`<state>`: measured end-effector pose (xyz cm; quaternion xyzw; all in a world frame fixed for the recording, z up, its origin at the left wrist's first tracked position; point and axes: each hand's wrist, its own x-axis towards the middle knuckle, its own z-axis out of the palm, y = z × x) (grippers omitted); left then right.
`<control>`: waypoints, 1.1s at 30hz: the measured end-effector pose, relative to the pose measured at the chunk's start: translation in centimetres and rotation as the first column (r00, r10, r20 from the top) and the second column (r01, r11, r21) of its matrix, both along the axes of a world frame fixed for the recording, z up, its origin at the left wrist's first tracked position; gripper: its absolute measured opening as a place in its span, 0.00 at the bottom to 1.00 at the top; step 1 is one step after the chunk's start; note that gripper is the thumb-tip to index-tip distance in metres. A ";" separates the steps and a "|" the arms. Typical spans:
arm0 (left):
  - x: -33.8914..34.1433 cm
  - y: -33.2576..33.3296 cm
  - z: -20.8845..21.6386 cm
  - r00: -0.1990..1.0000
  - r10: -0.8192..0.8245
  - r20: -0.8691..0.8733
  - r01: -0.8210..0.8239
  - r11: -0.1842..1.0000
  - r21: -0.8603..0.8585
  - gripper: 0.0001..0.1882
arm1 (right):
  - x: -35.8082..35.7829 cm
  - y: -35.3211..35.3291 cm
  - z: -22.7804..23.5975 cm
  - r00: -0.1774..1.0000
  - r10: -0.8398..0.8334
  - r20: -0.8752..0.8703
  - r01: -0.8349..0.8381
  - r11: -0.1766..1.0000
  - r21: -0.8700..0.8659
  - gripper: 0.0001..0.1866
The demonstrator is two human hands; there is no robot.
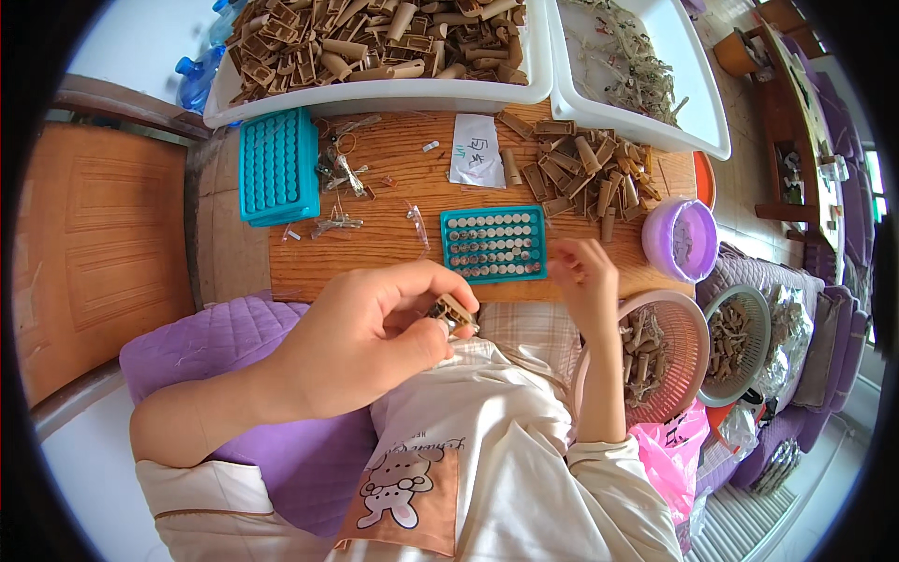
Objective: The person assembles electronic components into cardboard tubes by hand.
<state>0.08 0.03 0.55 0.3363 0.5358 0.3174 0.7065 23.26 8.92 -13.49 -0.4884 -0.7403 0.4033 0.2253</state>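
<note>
Close in front of my chest, my left hand (361,342) pinches a small brown plastic casing (452,311) between thumb and fingers. The casing's open side faces up, and some metal parts show inside it. My right hand (588,276) is at the right edge of a teal tray (496,280), its fingertips drawn together. Whether anything sits between those fingertips I cannot make out. Rows of round silver button cells (489,245) fill most of the tray, and a few slots near its lower right look darker. The tray rests at the table's near edge.
On the wooden table (393,253) are stacked teal trays (279,169), loose wire bits (348,176), a paper note (478,155) and a casing heap (590,169). White tubs (393,96) stand behind. A purple bucket (658,242) and a pink basket (691,348) are at right.
</note>
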 end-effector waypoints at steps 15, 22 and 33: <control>0.3 -0.6 -0.7 0.998 -0.064 0.027 0.065 0.998 -0.015 0.14 | -2.5 -3.5 2.3 0.941 -0.182 -0.284 0.180 0.983 -0.034 0.05; 0.7 -0.7 -0.7 0.999 -0.019 0.040 0.017 0.998 0.055 0.15 | -6.9 -6.5 8.4 0.875 0.003 -0.483 0.154 0.946 0.285 0.12; 0.8 -0.7 -0.3 0.882 -0.124 -0.455 0.214 0.965 0.150 0.16 | -6.3 -5.2 8.3 0.906 0.236 -0.352 -0.177 0.966 0.190 0.12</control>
